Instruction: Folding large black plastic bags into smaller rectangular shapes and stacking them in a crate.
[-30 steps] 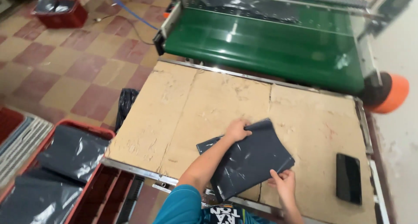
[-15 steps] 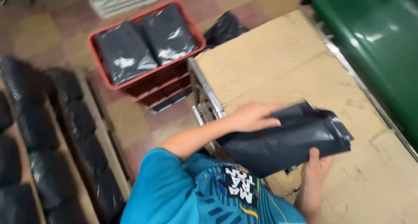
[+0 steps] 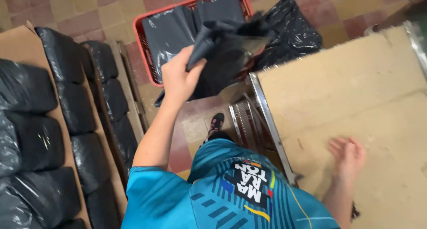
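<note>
Your cardboard-covered table (image 3: 356, 91) with its metal edge carries only your right hand (image 3: 348, 155), resting flat. Beside it, the tiled floor (image 3: 80, 20) bears the red crate (image 3: 144, 55) of black packages, a black bag (image 3: 291, 31), and cardboard trays (image 3: 62, 135) lined with black packages.

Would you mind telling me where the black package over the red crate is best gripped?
Grip the black package at its bunched upper-left end, coming from the left as the left hand does: the rest hangs limp and wide above the red crate.
</note>
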